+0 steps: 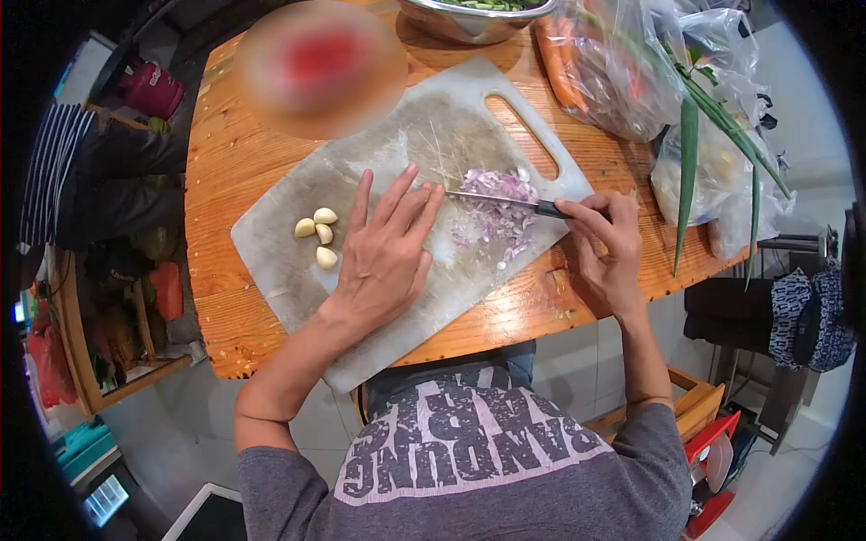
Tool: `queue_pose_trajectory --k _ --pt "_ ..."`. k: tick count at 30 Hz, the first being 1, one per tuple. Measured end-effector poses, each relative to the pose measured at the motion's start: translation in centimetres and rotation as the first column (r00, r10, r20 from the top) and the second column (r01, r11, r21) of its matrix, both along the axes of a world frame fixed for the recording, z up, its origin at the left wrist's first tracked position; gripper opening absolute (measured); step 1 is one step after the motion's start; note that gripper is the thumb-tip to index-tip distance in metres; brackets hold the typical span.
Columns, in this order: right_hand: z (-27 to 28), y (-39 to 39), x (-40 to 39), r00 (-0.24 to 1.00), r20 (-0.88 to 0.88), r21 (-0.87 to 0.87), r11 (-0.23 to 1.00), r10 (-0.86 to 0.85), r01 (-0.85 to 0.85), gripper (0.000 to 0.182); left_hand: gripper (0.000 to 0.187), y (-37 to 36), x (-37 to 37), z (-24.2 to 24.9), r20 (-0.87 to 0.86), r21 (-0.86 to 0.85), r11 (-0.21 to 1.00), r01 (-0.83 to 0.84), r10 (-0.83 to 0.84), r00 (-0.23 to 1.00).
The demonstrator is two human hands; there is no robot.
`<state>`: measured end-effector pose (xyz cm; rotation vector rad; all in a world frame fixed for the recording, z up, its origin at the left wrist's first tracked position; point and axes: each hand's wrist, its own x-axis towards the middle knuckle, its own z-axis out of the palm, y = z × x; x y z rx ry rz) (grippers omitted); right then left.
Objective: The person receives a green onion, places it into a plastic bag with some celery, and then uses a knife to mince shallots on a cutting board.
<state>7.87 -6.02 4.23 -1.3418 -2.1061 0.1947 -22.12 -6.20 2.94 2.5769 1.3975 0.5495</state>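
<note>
Right hand (603,243) grips the knife (505,201) handle, fingers closed. Left hand (386,248), fingers extended flat, presses the blade spine, steadying rocking cuts through minced shallot (501,216). Peeled garlic cloves (317,236) wait aside on the cutting board (298,270).

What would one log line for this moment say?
left hand: flat on knife tip | right hand: grips handle | under blade: chopped shallot | nearby: garlic cloves | surface: cutting board
</note>
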Motion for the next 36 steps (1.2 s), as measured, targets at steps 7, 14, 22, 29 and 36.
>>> queue_pose_trajectory --k 7,14,22,29,36 --pt "-0.1 -0.8 -1.1 1.000 -0.006 0.036 0.999 -0.014 0.014 0.043 0.074 0.0 -0.4 0.0 -0.001 -0.002 1.000 -0.023 0.023 1.000" --pt "-1.1 -2.0 -1.7 0.999 0.009 0.080 0.996 -0.045 0.044 0.047 0.073 -0.1 -0.9 0.1 0.007 -0.005 1.000 -0.026 0.026 1.000" --pt "-1.0 -1.8 -1.9 0.999 0.028 0.108 0.994 -0.033 0.030 0.053 0.070 0.3 -0.8 0.3 0.010 0.038 0.999 -0.038 0.038 0.999" --pt "-0.3 -3.3 -2.6 0.997 0.058 0.142 0.989 -0.044 0.035 0.053 0.069 0.0 -0.8 -0.1 0.004 0.047 0.998 -0.048 0.048 0.999" --pt "-0.1 -3.7 -2.6 0.996 0.084 0.137 0.990 -0.040 0.029 0.052 0.066 0.0 -0.8 0.1 0.022 0.076 0.996 -0.050 0.048 0.999"
